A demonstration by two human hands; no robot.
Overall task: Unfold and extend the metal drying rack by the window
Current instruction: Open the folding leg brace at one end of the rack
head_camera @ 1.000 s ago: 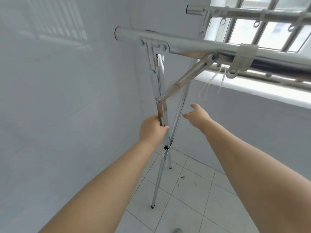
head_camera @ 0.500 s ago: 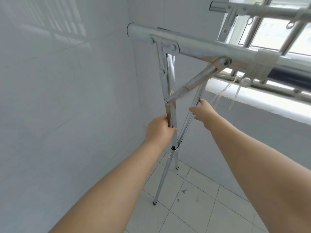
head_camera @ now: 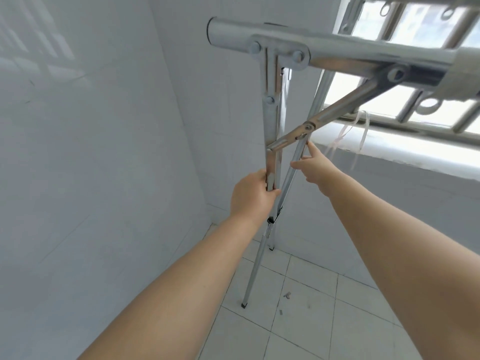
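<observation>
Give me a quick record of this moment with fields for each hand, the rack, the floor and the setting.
left hand: closed around the rack's upright leg
right hand: on the slanted leg, fingers just below the brace pivot
rack: legs cross below the left hand; top bar overhead
floor: white tiles, small debris near a rack foot
setting: corner beside a barred window

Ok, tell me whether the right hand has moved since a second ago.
Yes. The right hand has closed onto the rear leg, just below the diagonal brace; earlier it hung clear of it.
</observation>
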